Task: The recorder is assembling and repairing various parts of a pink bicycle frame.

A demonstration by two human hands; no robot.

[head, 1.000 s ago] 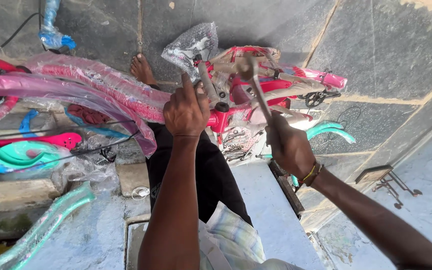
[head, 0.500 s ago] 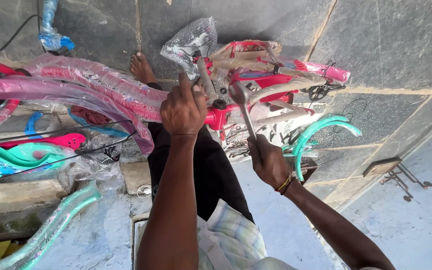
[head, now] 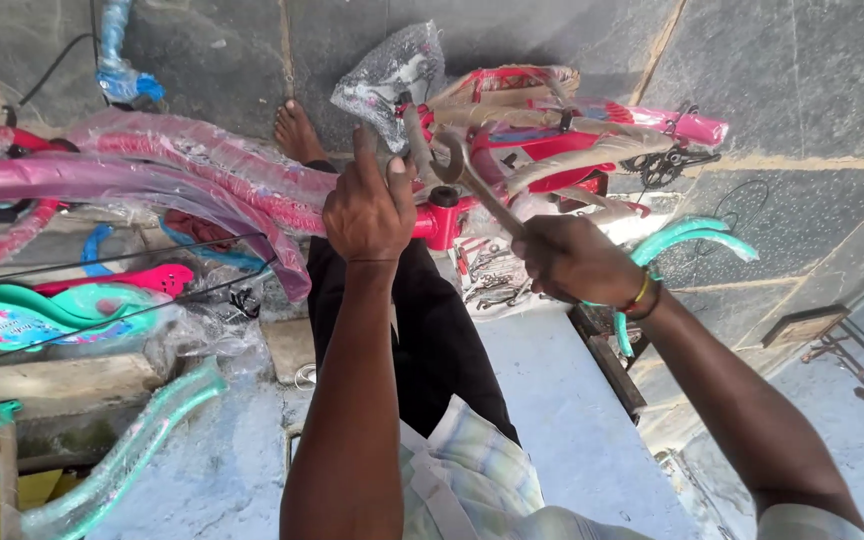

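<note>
Centrally, just above the middle of the frame, the left hand (head: 370, 208) is closed around the upright tube at the front of a red bicycle frame (head: 512, 150), its fingers wrapped tight and the forefinger stretched upward. Just right of it, the right hand (head: 574, 258) grips the handle of a metal spanner (head: 467, 175), whose open head sits beside the tube near the left hand's fingertips. Much of the red frame is wrapped in brown paper, and a crumpled clear plastic bag (head: 392, 75) covers its top end, hiding what lies beneath. A chainring (head: 664, 165) shows to the right of the frame. Crowding the left side are pink plastic-wrapped frames (head: 152, 170) and teal mudguards (head: 12, 310), which press close against the person's dark-trousered leg. A bare foot (head: 297, 130) rests on the grey stone floor (head: 802, 80) above the left hand. Another teal mudguard (head: 692, 240) curves behind the right wrist, and small loose metal parts (head: 492, 285) lie scattered below the spanner.
</note>
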